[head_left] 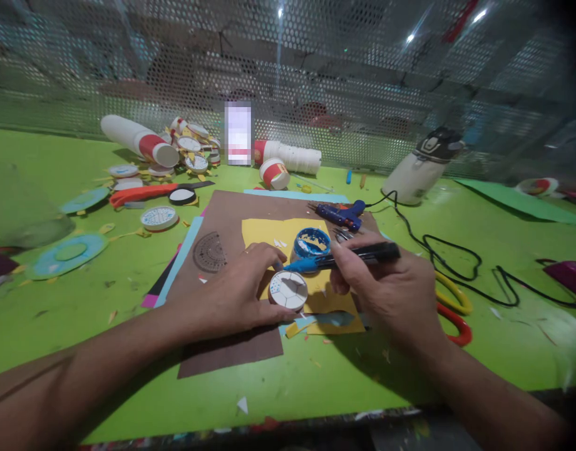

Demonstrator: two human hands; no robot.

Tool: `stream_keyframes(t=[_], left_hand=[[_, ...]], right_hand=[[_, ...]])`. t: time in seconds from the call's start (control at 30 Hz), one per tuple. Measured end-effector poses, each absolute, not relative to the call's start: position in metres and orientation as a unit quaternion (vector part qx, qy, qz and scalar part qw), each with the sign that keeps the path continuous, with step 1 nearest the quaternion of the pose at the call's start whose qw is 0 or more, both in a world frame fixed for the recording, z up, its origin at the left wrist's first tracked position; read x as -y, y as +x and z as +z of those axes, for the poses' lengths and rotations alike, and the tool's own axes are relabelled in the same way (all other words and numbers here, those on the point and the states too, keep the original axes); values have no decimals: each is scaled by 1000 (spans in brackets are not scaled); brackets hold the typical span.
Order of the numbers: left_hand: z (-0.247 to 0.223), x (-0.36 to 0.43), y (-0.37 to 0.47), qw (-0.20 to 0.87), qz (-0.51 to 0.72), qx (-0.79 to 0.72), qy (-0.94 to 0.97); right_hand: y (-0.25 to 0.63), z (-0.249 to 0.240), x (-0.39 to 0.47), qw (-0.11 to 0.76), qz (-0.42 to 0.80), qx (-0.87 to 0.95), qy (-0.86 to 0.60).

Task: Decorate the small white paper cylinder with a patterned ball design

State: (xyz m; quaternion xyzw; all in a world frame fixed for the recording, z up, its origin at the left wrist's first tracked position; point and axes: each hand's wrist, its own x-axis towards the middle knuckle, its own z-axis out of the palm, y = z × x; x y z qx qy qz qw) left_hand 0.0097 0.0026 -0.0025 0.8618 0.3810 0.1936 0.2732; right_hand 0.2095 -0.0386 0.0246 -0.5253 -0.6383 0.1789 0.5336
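My left hand (241, 291) grips a round white disc (288, 291) by its edge, thumb at the near side and fingers at the far side. Dark lines split the disc's face into sections, and blue dots fill part of its upper left. A marker (363, 254) with a black barrel and blue front end is pinched in my right hand (386, 288). Its tip points left, at the disc's far edge; whether it touches I cannot tell. Just behind the marker stands an open jar (312, 241) smeared with blue. Yellow paper (264, 232) lies beneath, over a brown sheet (231, 207).
A blue glue gun (342, 214) with a black cord lies behind the jar. Scissor handles (457, 322) show right of my right hand. Left are an orange cutter (144, 193) and decorated discs (159, 218). Paper cups (288, 156), a phone (238, 133) and a pale jug (419, 169) stand or lie farther back.
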Motion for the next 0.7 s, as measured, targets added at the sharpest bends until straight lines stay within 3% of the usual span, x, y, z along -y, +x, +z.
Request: stream_keyframes(t=[0.7], left_hand=[[-1, -3, 10, 270, 189, -378, 865]], right_hand=[[210, 17, 35, 493, 164, 667, -534]])
